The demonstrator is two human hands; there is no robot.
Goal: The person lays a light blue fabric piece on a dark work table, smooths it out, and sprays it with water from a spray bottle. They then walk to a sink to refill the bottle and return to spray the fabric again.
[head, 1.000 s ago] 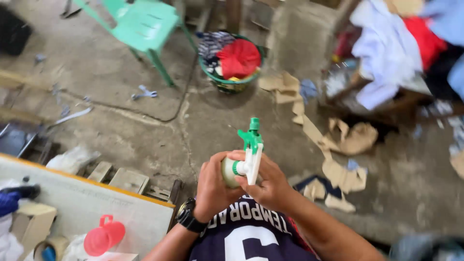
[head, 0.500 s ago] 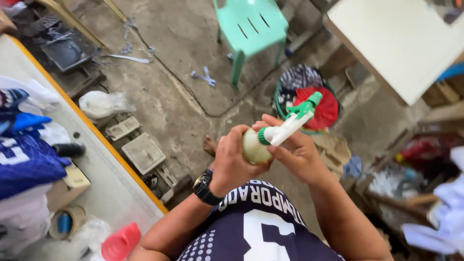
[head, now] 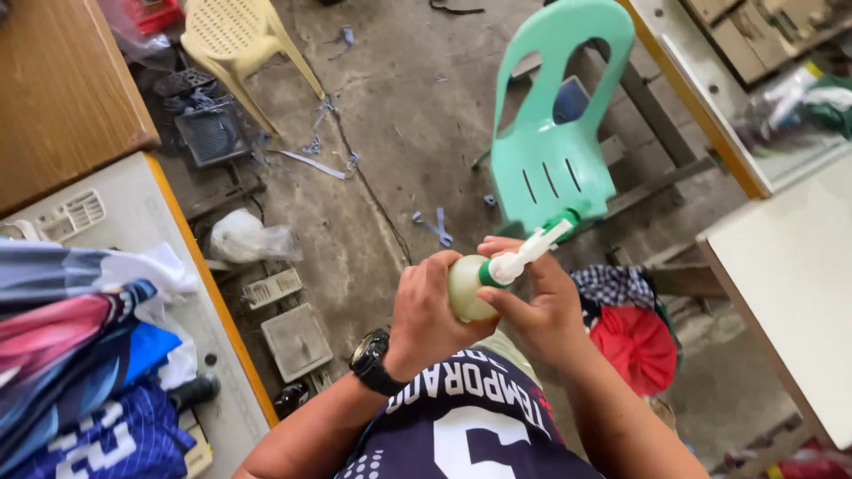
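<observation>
Head view shows me a small rounded, translucent plastic spray bottle with a white-and-green trigger head, held in front of the chest above the concrete floor. My left hand is wrapped tight around its body, hiding most of it, while my right hand pinches the neck and trigger. Beyond stands a smooth mint-green moulded chair; folded glossy jerseys at left are cut off by the frame.

the spray bottle sits between the left hand and right hand; a chair stands beyond them, folded garments on the table to the left.
</observation>
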